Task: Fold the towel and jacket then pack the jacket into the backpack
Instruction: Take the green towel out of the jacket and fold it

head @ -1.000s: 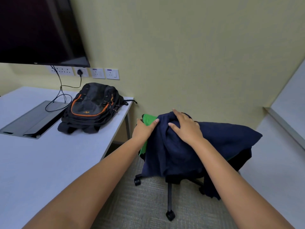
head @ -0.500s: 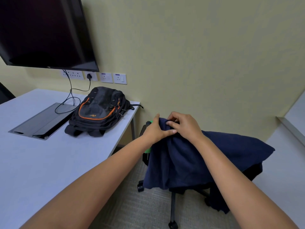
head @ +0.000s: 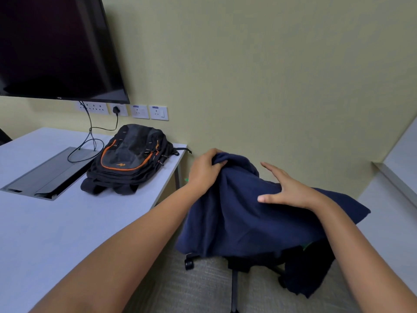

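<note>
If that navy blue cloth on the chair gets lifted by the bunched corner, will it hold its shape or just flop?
Probably flop: the navy blue cloth drapes in soft folds over the chair and bunches where the left hand grips it. It looks light, since one pinch raises a peak. The far side may drag, as the right hand lies flat on it.

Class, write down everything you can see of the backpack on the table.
The backpack is black, of a woven-looking fabric, with an orange line curving round its front pocket and a small orange logo below it. It lies flat, front up, near the far right corner of the white table, beside the wall. It looks closed, though zips are hard to make out. Dark straps bunch at its near end. Neither hand touches it.
</note>
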